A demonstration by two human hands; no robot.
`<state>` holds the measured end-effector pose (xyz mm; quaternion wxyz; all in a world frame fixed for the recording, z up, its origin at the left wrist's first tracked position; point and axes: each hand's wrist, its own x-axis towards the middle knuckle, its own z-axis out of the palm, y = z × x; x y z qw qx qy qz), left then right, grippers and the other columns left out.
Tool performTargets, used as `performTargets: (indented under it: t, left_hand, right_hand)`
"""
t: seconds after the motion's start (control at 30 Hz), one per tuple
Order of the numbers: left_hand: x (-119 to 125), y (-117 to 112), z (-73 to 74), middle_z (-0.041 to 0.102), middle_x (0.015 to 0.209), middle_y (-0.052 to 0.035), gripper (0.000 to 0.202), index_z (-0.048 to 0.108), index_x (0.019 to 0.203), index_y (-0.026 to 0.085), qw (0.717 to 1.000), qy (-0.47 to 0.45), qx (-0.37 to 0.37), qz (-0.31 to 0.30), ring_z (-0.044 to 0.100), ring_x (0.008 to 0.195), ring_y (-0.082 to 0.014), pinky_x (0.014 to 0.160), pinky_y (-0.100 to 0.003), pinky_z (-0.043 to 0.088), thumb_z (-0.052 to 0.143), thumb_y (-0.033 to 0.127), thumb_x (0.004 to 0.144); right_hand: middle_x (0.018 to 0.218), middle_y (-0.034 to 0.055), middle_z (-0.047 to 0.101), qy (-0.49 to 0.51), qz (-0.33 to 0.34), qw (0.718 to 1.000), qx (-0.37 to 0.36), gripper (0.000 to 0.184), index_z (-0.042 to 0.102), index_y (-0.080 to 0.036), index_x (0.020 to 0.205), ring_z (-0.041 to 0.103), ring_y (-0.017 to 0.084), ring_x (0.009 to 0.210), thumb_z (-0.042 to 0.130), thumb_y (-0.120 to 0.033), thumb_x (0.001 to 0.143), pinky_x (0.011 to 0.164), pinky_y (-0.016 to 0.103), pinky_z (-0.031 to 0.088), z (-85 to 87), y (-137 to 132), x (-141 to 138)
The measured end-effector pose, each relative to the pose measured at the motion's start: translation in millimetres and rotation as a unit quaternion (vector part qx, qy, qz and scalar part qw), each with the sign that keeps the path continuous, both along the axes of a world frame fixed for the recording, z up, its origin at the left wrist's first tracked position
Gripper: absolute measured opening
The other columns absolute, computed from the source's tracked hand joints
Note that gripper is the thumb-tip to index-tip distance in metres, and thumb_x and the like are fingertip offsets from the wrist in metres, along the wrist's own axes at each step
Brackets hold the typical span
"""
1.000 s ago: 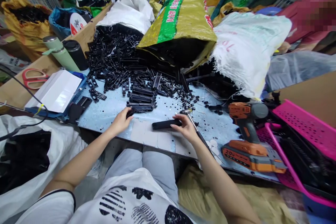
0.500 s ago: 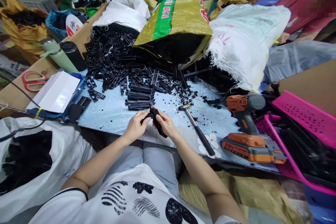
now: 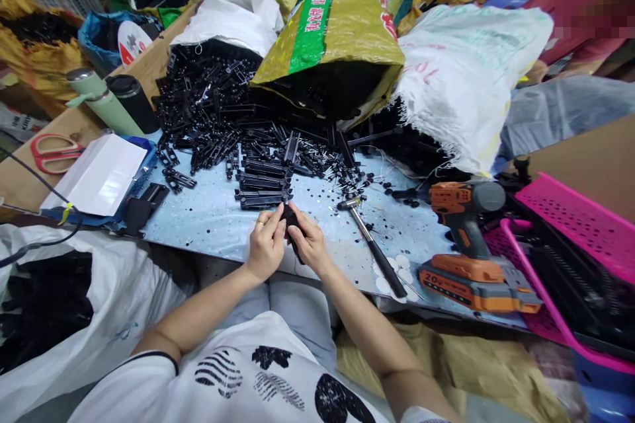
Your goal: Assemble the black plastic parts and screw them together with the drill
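Note:
Both hands meet at the front edge of the table around one black plastic part [image 3: 290, 217]. My left hand [image 3: 266, 242], with a ring on a finger, pinches its upper left side. On the other side, my right hand [image 3: 308, 238] has its thumb and fingers closed on the part, whose lower end sticks out below. Fingers hide most of its shape. Just beyond the hands lies a row of long black plastic pieces [image 3: 262, 183]. To the right rests a hammer [image 3: 373, 241] with a black handle.
Behind is a heap of black parts [image 3: 208, 106] beside an open yellow sack [image 3: 342, 33]. Small metal pins [image 3: 342, 175] lie scattered. A cordless drill [image 3: 471, 244] and a pink basket [image 3: 575, 218] stand right; scissors [image 3: 57, 152], a white box [image 3: 102, 175] and a green flask [image 3: 106, 102] are left.
My left hand has turned more upright and closed in nearer to my right hand. The black part has turned, and less of its lower end shows.

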<state>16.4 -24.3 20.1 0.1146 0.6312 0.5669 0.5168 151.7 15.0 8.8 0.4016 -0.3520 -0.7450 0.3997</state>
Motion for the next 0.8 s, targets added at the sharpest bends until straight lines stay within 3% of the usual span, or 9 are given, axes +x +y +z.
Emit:
performTargets:
  t: [0.27, 0.37, 0.43, 0.53, 0.57, 0.6, 0.67, 0.73, 0.8]
  left_hand:
    - [-18, 17, 0.6, 0.062, 0.097, -0.0093, 0.035, 0.057, 0.121, 0.017, 0.998, -0.004, 0.023, -0.066, 0.058, 0.091, -0.0158, 0.081, -0.030, 0.049, 0.036, 0.029, 0.096]
    - [-20, 21, -7.4, 0.062, 0.101, -0.0102, 0.035, 0.058, 0.120, 0.016, 0.999, -0.017, 0.017, -0.048, 0.058, 0.094, -0.0169, 0.083, -0.032, 0.049, 0.037, 0.030, 0.096]
    - [-19, 17, -17.6, 0.063, 0.102, -0.0106, 0.036, 0.056, 0.121, 0.017, 0.999, -0.030, -0.012, -0.010, 0.059, 0.095, -0.0181, 0.084, -0.034, 0.049, 0.034, 0.030, 0.096]
    - [-21, 2, -32.6, 0.059, 0.111, -0.0131, 0.040, 0.046, 0.132, 0.018, 0.994, 0.000, -0.094, 0.063, 0.058, 0.102, -0.0216, 0.086, -0.038, 0.049, 0.033, 0.028, 0.095]
    - [-23, -3, -35.6, 0.055, 0.119, -0.0149, 0.042, 0.042, 0.135, 0.018, 0.989, 0.038, -0.120, 0.072, 0.055, 0.109, -0.0241, 0.088, -0.041, 0.048, 0.036, 0.025, 0.093]
    - [-26, -7, -37.2, 0.050, 0.126, -0.0158, 0.046, 0.040, 0.136, 0.019, 0.985, 0.090, -0.138, 0.059, 0.050, 0.117, -0.0270, 0.093, -0.045, 0.045, 0.041, 0.022, 0.091]
    - [-32, -10, -36.7, 0.043, 0.136, -0.0137, 0.052, 0.042, 0.135, 0.023, 0.965, 0.214, -0.149, -0.040, 0.036, 0.130, -0.0312, 0.102, -0.053, 0.035, 0.048, 0.015, 0.084]
    - [-35, -4, -33.3, 0.049, 0.132, -0.0094, 0.050, 0.048, 0.130, 0.026, 0.923, 0.318, -0.132, -0.172, 0.033, 0.132, -0.0307, 0.107, -0.060, 0.022, 0.047, 0.009, 0.082]
    - [-35, 5, -29.4, 0.059, 0.119, -0.0074, 0.045, 0.052, 0.124, 0.026, 0.881, 0.382, -0.118, -0.253, 0.043, 0.123, -0.0269, 0.107, -0.061, 0.019, 0.044, 0.007, 0.085]
  right_hand:
    - [0.109, 0.0096, 0.056, 0.027, -0.043, 0.999, -0.011, 0.054, 0.033, -0.027, 0.143, 0.058, 0.018, 0.080, 0.040, -0.044, 0.093, 0.074, 0.036, 0.052, -11.8, -7, -20]
    - [0.115, 0.0097, 0.055, 0.014, -0.051, 0.999, 0.001, 0.054, 0.028, -0.027, 0.145, 0.058, 0.020, 0.094, 0.037, -0.041, 0.094, 0.082, 0.036, 0.050, -13.7, -8, -26]
    - [0.119, 0.0093, 0.055, -0.026, -0.002, 1.000, 0.017, 0.053, 0.027, -0.026, 0.145, 0.056, 0.019, 0.100, 0.036, -0.040, 0.095, 0.087, 0.036, 0.048, -14.1, 5, -26]
    - [0.121, 0.0065, 0.057, -0.179, 0.092, 0.977, 0.066, 0.045, 0.042, -0.025, 0.138, 0.054, 0.018, 0.106, 0.038, -0.038, 0.095, 0.091, 0.033, 0.046, -6.9, 64, -7]
    - [0.121, 0.0064, 0.057, -0.246, 0.055, 0.964, 0.082, 0.040, 0.048, -0.024, 0.132, 0.053, 0.017, 0.107, 0.037, -0.035, 0.096, 0.092, 0.032, 0.044, -1.7, 94, 6]
    - [0.118, 0.0080, 0.058, -0.317, -0.046, 0.942, 0.101, 0.037, 0.052, -0.020, 0.128, 0.052, 0.017, 0.107, 0.036, -0.032, 0.096, 0.092, 0.031, 0.043, 4.7, 127, 21]
    - [0.122, 0.0165, 0.053, -0.415, -0.207, 0.878, 0.116, 0.040, 0.049, -0.009, 0.129, 0.043, 0.021, 0.116, 0.029, -0.022, 0.097, 0.095, 0.038, 0.036, 18.5, 194, 56]
    - [0.121, 0.0280, 0.049, -0.445, -0.251, 0.853, 0.108, 0.041, 0.049, 0.007, 0.121, 0.036, 0.027, 0.122, 0.024, -0.012, 0.095, 0.096, 0.048, 0.030, 29.4, 248, 89]
    - [0.121, 0.0294, 0.049, -0.482, -0.249, 0.834, 0.101, 0.039, 0.048, 0.010, 0.120, 0.034, 0.026, 0.123, 0.025, -0.007, 0.093, 0.099, 0.052, 0.022, 33.3, 280, 113]
